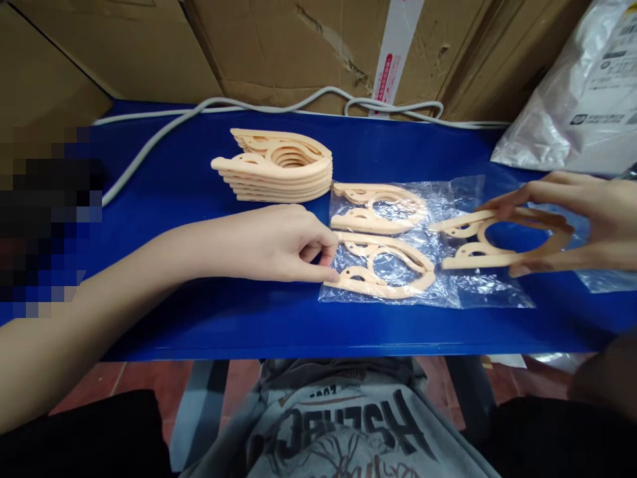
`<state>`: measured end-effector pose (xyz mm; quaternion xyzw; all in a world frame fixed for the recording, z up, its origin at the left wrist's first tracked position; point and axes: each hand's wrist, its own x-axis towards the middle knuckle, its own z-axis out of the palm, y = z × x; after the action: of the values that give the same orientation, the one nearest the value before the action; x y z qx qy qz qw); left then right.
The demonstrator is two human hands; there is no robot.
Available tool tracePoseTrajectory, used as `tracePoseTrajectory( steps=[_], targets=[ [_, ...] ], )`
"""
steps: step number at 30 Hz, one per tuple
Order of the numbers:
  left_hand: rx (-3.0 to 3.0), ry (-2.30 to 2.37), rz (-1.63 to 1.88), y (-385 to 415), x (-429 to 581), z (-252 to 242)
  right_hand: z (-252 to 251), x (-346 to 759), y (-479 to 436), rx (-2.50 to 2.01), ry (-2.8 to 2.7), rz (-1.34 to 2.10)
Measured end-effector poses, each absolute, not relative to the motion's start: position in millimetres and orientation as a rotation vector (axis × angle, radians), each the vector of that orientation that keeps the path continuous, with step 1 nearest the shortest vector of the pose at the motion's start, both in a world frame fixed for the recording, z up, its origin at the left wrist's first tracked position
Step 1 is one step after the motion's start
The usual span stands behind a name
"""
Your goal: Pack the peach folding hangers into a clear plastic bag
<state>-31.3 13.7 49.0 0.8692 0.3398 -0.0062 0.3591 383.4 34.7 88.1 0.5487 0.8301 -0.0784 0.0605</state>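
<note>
On the blue table lies a clear plastic bag (460,292) with two folded peach-coloured plastic hangers inside, an upper hanger (343,222) and a lower hanger (405,292). My left hand (293,245) is closed at the bag's left edge, its thumb and fingertips at the lower hanger's narrow ends. My right hand (572,216) grips another folding hanger (502,260) between thumb and fingers, its narrow ends pointing left over the bag's right end. Behind my left hand sits a stack of similar hangers (279,179).
A white cable (213,103) runs along the back of the blue table (223,325), before cardboard boxes (298,53). More clear plastic (607,282) lies under my right hand. A large white plastic package (562,119) stands at the back right.
</note>
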Motion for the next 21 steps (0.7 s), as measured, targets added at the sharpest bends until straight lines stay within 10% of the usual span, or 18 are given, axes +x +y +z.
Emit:
tracePoseTrajectory(
  steps=[21],
  targets=[
    [2.204,0.722,-0.099,17,-36,49,75,327,20,1.247,2.649,-0.898]
  ],
)
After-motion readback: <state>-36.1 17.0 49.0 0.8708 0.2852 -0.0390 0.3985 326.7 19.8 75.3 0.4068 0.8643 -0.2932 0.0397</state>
